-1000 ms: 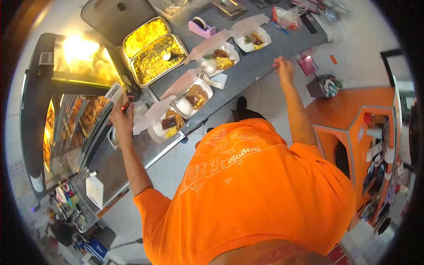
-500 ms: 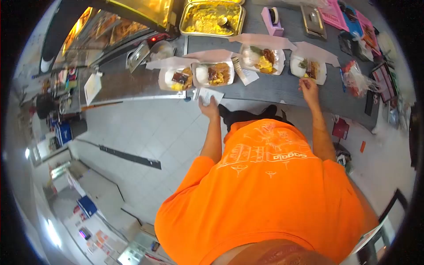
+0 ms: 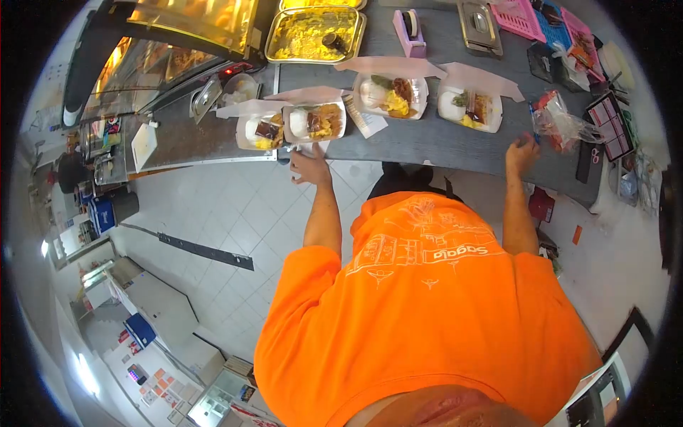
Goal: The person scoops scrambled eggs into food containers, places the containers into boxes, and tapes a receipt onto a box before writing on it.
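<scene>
My left hand (image 3: pixel 311 168) is at the counter's front edge with fingers apart, just below a takeaway box (image 3: pixel 334 135) of rice, meat and yellow food. A white paper slip (image 3: pixel 321 146) shows partly behind its fingertips. My right hand (image 3: pixel 522 154) is over the front edge further right, nearest a clear plastic bag with red contents (image 3: pixel 556 124). Its fingers are curled and smeared by motion, so a grip cannot be made out. Three more open food boxes stand in the row: one at far left (image 3: pixel 245 142), one near the middle (image 3: pixel 420 107) and one at right (image 3: pixel 448 114).
Behind the boxes are a metal tray of yellow food (image 3: pixel 273 55), a purple tape dispenser (image 3: pixel 414 48) and a lidded metal container (image 3: pixel 481 32). Pink baskets (image 3: pixel 523 23) sit at back right. A printed slip (image 3: pixel 371 125) lies between boxes; scissors (image 3: pixel 595 155) lie far right.
My left hand has moved off the paper slip it held, and its fingers have spread. My right hand has moved right, away from the rightmost box. The view has shifted slightly.
</scene>
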Demonstrator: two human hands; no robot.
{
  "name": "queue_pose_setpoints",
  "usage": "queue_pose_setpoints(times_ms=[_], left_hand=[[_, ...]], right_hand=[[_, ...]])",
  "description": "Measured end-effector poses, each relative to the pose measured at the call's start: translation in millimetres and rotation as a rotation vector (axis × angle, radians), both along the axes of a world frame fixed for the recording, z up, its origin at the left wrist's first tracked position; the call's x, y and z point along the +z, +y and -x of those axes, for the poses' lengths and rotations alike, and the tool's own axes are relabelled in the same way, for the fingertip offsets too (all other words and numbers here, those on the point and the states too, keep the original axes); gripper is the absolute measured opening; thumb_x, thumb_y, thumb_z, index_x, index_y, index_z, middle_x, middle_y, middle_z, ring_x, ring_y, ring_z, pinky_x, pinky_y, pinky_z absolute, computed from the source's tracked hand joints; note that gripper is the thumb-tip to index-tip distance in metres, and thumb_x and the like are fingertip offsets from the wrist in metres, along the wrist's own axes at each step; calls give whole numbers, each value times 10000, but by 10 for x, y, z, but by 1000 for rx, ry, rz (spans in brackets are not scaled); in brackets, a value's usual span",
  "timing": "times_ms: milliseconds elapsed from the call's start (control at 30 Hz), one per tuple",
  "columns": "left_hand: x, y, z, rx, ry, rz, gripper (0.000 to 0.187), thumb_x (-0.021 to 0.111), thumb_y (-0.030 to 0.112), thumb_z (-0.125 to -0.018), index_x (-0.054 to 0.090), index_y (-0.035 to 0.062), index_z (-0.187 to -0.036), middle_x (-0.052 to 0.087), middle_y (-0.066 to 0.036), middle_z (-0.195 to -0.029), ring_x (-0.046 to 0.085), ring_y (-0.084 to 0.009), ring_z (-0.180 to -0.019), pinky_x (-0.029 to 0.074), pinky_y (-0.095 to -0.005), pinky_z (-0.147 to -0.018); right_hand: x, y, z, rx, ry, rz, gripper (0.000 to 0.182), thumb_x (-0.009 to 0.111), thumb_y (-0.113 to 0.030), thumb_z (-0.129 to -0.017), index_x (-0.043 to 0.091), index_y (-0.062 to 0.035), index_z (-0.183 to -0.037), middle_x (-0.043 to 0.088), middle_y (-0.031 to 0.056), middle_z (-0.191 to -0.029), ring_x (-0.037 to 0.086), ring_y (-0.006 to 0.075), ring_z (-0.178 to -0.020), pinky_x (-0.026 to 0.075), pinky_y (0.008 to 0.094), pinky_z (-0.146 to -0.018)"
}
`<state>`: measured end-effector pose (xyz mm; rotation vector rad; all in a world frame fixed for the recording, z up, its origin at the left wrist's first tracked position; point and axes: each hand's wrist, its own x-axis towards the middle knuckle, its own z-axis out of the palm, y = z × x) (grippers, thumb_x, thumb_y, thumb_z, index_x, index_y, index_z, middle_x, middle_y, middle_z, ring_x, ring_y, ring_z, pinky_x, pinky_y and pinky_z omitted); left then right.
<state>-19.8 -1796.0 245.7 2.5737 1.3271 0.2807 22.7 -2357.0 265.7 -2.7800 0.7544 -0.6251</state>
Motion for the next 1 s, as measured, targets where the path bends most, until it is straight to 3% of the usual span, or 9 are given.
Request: queue_pose_setpoints(times_ms=[100, 267, 400, 533, 633, 767, 933, 967, 1000], left_hand=[[-9, -233, 18, 99, -195, -1, 544, 600, 524, -912, 554, 93, -1241, 537, -105, -1312, 446, -278, -1249, 267, -644, -1041], [289, -1052, 18, -1161, -210, 305, 606, 715, 318, -862, 478, 12, -1328, 475, -237, -1366, 454, -409, -1272, 324, -481, -1117], [163, -1338, -184, -1079, -32, -1, 822, 663, 523, -861, 410, -30, -1415, 388, -238, -1494, 351, -395, -1398, 262, -548, -1147], [341, -1403, -25, -1317, 255, 60, 895, 694, 560, -806, 407, 0, -1442, 381, -223, -1504, 372, -355, -1379, 301, -534, -1103], [532, -1694, -19, -1458, 320, 131, 921, 756, 520, -759, 404, 13, -1443, 397, -222, -1478, 403, -378, -1330, 325, -537, -1077], [615, -2380, -6, -1454, 449, 77, 935, 747, 567, -749, 399, 66, -1457, 398, -210, -1474, 310, -397, -1416, 281, -597, -1115], [227, -3158, 114, -1599, 439, 69, 661, 664, 518, -858, 511, 128, -1370, 383, -94, -1528, 226, -285, -1497, 219, -645, -1149], [-223, -3152, 257, -1720, 332, -383, 575, 652, 471, -883, 544, 124, -1329, 383, -62, -1534, 222, -228, -1503, 187, -639, -1167], [-182, -3246, 240, -1717, 352, -250, 577, 659, 459, -878, 544, 119, -1330, 385, -62, -1532, 222, -231, -1504, 180, -630, -1173]], right_hand=[[-273, -436, -85, 5, 69, 52, 270, 618, -225, -919, 668, -54, -1122, 657, 177, -1112, 579, 358, -1151, 469, 444, -953], [-823, -1118, -407, 172, 315, -100, 235, 605, -237, -899, 682, -43, -1007, 665, 221, -1049, 637, 407, -1007, 499, 505, -873], [-278, -772, -568, 160, 51, -160, 162, 648, -185, -855, 718, -44, -895, 709, 164, -912, 697, 332, -778, 535, 454, -738], [766, -445, -962, 223, 286, -1017, 274, 724, -284, -891, 694, -32, -993, 703, 28, -849, 642, 112, -689, 492, 272, -615], [1341, -554, -1457, 432, 46, -1236, 244, 683, -272, -939, 699, -35, -996, 683, 9, -824, 624, 100, -676, 476, 259, -602], [1751, -900, -2233, 463, -152, -747, 285, 687, -279, -928, 696, 6, -919, 681, 67, -712, 650, 115, -633, 503, 300, -575], [1933, -977, -1774, 840, 787, -1041, 237, 652, -213, -927, 676, 20, -898, 679, 99, -702, 616, 147, -496, 490, 301, -460], [2325, -802, -1525, 707, 1152, -1097, 250, 665, -214, -896, 662, 33, -867, 687, 117, -692, 652, 184, -512, 508, 324, -446], [2018, -789, -1266, 758, 1390, -1110, 251, 650, -212, -896, 647, 39, -902, 699, 152, -803, 681, 215, -543, 528, 341, -470]])
